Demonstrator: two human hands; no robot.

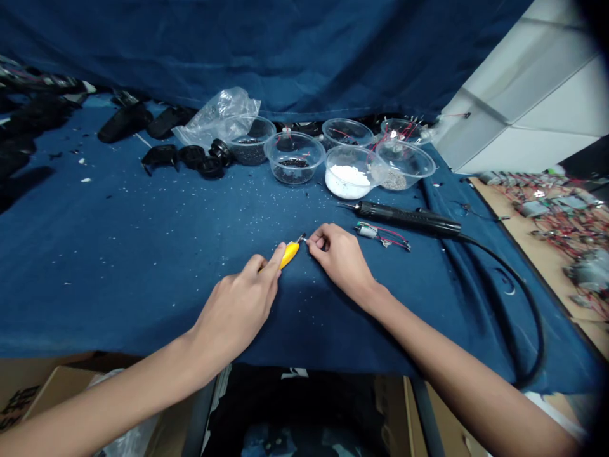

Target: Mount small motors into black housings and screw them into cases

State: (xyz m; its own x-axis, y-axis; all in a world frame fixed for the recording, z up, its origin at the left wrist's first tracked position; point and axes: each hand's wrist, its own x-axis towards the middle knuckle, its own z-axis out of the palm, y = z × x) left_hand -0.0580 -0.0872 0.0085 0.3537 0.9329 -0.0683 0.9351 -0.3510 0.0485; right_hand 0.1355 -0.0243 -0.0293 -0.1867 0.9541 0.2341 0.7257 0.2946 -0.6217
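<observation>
My left hand (245, 292) is closed around a yellow-handled tool (289, 255), whose tip points up and to the right. Close to that tip, my right hand (340, 254) pinches a tiny part (305, 239), too small to name. Both hands are low over the blue cloth. Right of my right hand lies a small motor (367, 231) with red and black wires. Behind it rests a black electric screwdriver (409, 218), its bit pointing left.
Clear plastic bowls (294, 166) with small parts stand at the back, one with white pieces (347, 181). Black plastic parts (193, 157) and a clear bag (223, 111) lie back left. A black cable (528, 292) curves along the right; wired motors (566, 203) fill a board beyond.
</observation>
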